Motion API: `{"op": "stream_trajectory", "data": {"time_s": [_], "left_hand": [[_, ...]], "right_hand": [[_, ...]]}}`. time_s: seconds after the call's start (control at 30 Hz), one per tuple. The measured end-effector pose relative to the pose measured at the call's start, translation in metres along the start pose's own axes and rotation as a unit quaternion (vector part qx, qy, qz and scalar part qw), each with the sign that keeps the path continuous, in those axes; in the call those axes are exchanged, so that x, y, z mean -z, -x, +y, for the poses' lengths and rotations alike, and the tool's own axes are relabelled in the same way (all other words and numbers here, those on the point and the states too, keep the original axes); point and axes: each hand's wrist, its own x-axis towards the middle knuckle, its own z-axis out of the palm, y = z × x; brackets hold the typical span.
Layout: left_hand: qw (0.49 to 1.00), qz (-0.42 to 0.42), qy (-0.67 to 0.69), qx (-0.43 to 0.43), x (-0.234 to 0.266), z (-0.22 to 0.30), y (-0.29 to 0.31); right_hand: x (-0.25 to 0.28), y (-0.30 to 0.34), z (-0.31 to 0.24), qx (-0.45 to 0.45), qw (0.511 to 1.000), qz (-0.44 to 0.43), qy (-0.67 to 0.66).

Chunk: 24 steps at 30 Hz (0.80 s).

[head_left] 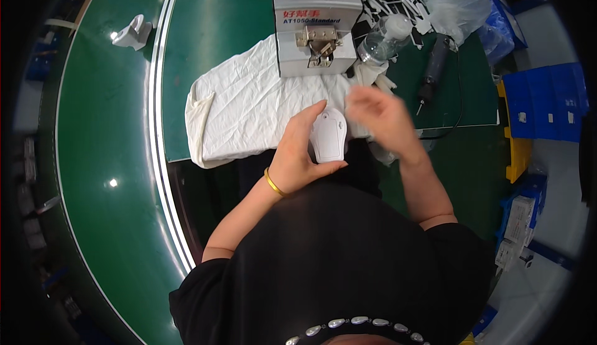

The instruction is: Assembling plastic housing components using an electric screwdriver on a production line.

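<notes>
Upright between the thumb and fingers of my left hand [295, 149] is a white plastic casing [329, 137], rounded at its upper end. It has a small hole near the top and a flat outlined panel below. My right hand [382, 118] is just right of the casing, apart from it. Its fingers look bent but are smeared by motion, so whether they hold something small does not show. Beyond both hands stands a grey benchtop machine [316, 31] with a metal mechanism on its front. A white cloth [242, 105] covers the bench under and left of the machine.
An electric screwdriver [435, 68] with a cord lies on the right. Near the machine are a clear plastic container [376, 43], loose white strips [395, 0] and plastic bags [454, 6]. Blue bins [547, 102] stand far right. Another white part [132, 33] sits on the green surface left.
</notes>
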Motion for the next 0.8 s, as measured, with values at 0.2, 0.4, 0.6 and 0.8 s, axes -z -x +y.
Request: {"op": "stream_trajectory", "data": {"time_s": [0.2,0.4,0.6,0.8], "left_hand": [[1.000,0.026,-0.012,0.005,-0.008,-0.004,0.004],[0.997,0.030,0.051,0.042,-0.013,-0.012,0.009],[0.997,0.047,0.052,0.015,-0.015,-0.017,0.009],[0.996,0.008,-0.049,-0.073,-0.007,-0.015,0.002]], "right_hand": [[0.135,-0.051,0.001,-0.001,0.728,0.501,0.468],[0.197,-0.065,0.070,-0.076,0.908,0.403,0.087],[0.167,-0.039,0.035,0.081,0.864,0.038,-0.496],[0.098,-0.034,-0.063,0.270,0.857,-0.020,-0.438]]}}
